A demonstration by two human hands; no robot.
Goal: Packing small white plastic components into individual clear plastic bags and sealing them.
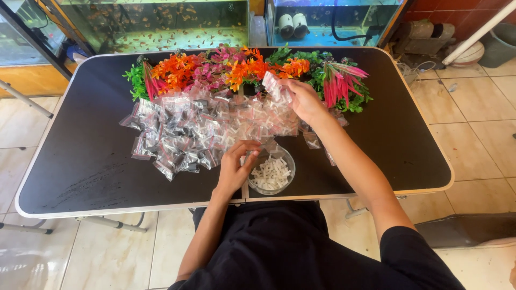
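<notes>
My right hand (305,99) is raised over the far side of the black table (86,161) and holds a small stack of clear plastic bags (276,86). My left hand (236,166) rests at the rim of a clear glass bowl (289,161), fingers curled on a small white piece. The bowl holds several small white pieces (271,174). A wide heap of small clear filled bags (199,129) lies spread between my hands and the plants.
A row of artificial plants (236,67) in green, orange, pink and red lines the table's far edge. Fish tanks (161,24) stand behind the table. Tiled floor surrounds it, with a bucket (497,43) at the far right.
</notes>
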